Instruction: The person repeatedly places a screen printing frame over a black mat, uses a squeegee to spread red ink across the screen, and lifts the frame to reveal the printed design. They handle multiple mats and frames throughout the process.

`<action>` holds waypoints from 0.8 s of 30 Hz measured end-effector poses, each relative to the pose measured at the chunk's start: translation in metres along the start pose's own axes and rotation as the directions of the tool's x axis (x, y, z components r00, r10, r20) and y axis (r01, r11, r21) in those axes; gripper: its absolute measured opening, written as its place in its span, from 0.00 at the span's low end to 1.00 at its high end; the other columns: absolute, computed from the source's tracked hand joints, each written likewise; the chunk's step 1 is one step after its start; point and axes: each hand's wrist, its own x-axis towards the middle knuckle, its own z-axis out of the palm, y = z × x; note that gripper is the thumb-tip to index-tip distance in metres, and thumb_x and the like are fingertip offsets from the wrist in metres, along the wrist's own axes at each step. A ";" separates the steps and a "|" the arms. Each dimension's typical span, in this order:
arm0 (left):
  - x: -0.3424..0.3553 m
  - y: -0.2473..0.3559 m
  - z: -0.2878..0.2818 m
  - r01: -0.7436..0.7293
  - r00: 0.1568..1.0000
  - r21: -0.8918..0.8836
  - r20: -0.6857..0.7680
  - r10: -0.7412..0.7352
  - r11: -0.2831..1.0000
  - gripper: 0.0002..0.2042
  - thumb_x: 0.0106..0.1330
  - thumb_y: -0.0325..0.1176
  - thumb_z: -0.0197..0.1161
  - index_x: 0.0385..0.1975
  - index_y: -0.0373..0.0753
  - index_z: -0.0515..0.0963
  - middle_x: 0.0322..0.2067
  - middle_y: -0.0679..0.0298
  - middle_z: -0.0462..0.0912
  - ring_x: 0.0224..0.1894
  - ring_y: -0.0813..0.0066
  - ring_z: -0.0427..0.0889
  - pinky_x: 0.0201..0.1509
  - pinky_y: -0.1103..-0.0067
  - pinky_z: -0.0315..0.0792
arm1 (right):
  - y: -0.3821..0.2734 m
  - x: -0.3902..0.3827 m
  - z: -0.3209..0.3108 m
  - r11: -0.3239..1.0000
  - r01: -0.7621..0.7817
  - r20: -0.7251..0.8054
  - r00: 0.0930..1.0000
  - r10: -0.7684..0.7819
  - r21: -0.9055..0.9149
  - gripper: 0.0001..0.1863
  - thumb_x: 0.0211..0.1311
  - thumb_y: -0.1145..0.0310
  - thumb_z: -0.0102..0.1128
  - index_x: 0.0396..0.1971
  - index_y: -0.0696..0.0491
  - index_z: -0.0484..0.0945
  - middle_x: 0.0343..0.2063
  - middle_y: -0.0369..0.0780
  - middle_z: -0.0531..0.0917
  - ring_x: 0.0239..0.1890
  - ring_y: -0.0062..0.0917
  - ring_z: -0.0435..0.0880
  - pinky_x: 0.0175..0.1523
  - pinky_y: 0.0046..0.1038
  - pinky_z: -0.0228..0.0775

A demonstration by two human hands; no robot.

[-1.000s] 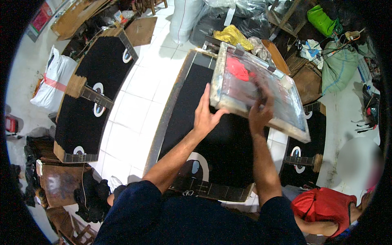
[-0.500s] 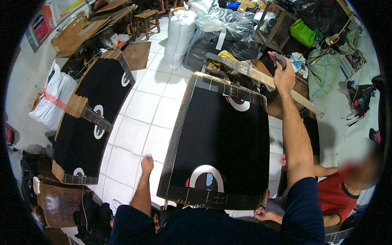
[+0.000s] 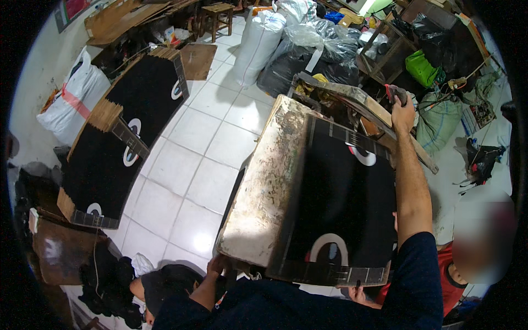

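My right hand [image 3: 402,115], at upper right, grips a dark block-like tool [image 3: 398,95] with red ink on it, beside the raised, tilted screen frame [image 3: 357,99]. My left hand [image 3: 214,267] is low by the near left corner of the work stand, its fingers shadowed and partly hidden. The stand's whitish, paint-crusted top [image 3: 256,192] shows left of a black panel [image 3: 341,198] printed with cartoon eyes, which lies shifted to the right. A co-worker's hand [image 3: 357,294] touches that panel's near edge.
Black printed panels on stacked boards [image 3: 99,181] line the left. Sacks [image 3: 258,47], plastic bags [image 3: 313,55], a wooden stool [image 3: 216,19] and a cage-like wooden stand [image 3: 379,55] crowd the back. A person in red [image 3: 445,283] is at lower right; white tiles [image 3: 187,159] cover the floor.
The screen frame has been lifted from my two-handed hold. The black panel has moved rightward, exposing the whitish top. My left hand has dropped away, then reached the stand's near left corner.
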 end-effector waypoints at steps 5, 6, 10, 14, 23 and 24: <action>0.005 0.001 -0.005 0.073 0.996 -0.199 0.061 -0.062 0.977 0.29 0.68 0.49 0.68 0.66 0.45 0.75 0.52 0.53 0.88 0.53 0.61 0.87 0.56 0.68 0.78 | -0.002 0.003 -0.001 0.999 -0.013 -0.008 1.000 0.013 -0.049 0.19 0.72 0.54 0.59 0.58 0.42 0.79 0.49 0.47 0.87 0.53 0.48 0.84 0.56 0.44 0.74; 0.003 0.003 -0.005 0.023 1.000 -0.128 -0.002 -0.024 0.991 0.29 0.67 0.48 0.69 0.66 0.44 0.75 0.52 0.52 0.87 0.53 0.58 0.87 0.56 0.67 0.79 | -0.002 0.003 -0.002 0.999 -0.023 0.004 1.000 0.023 -0.047 0.19 0.72 0.54 0.59 0.58 0.42 0.79 0.49 0.47 0.87 0.53 0.48 0.84 0.56 0.44 0.74; -0.009 0.025 -0.005 -0.115 0.993 0.083 0.037 0.112 0.990 0.30 0.62 0.43 0.72 0.65 0.45 0.75 0.49 0.47 0.87 0.52 0.46 0.86 0.56 0.62 0.80 | -0.006 0.006 -0.004 0.998 -0.038 0.007 0.999 0.039 -0.043 0.19 0.71 0.54 0.59 0.57 0.43 0.79 0.48 0.48 0.87 0.53 0.48 0.84 0.56 0.45 0.74; -0.010 0.047 -0.011 0.087 0.988 0.570 0.059 -0.146 0.817 0.24 0.61 0.31 0.66 0.60 0.49 0.78 0.42 0.48 0.88 0.48 0.43 0.86 0.54 0.56 0.80 | -0.006 0.014 -0.003 0.999 0.015 -0.009 1.000 -0.015 -0.049 0.19 0.70 0.53 0.60 0.56 0.43 0.80 0.48 0.48 0.87 0.53 0.48 0.84 0.56 0.44 0.74; -0.003 0.020 -0.044 -0.035 0.998 0.509 -0.023 0.055 0.860 0.23 0.62 0.28 0.59 0.59 0.47 0.77 0.36 0.42 0.85 0.43 0.38 0.85 0.51 0.53 0.79 | -0.003 0.025 -0.002 0.999 0.011 0.003 1.000 -0.011 -0.033 0.20 0.69 0.54 0.60 0.57 0.43 0.80 0.47 0.47 0.87 0.52 0.49 0.85 0.55 0.45 0.74; -0.006 0.018 -0.043 -0.024 0.999 0.513 -0.029 0.045 0.858 0.23 0.63 0.29 0.60 0.61 0.47 0.77 0.37 0.43 0.86 0.44 0.39 0.85 0.52 0.54 0.79 | -0.003 0.025 -0.002 1.000 -0.001 0.005 1.000 0.001 -0.029 0.20 0.69 0.54 0.60 0.57 0.44 0.80 0.47 0.47 0.88 0.51 0.49 0.85 0.55 0.45 0.74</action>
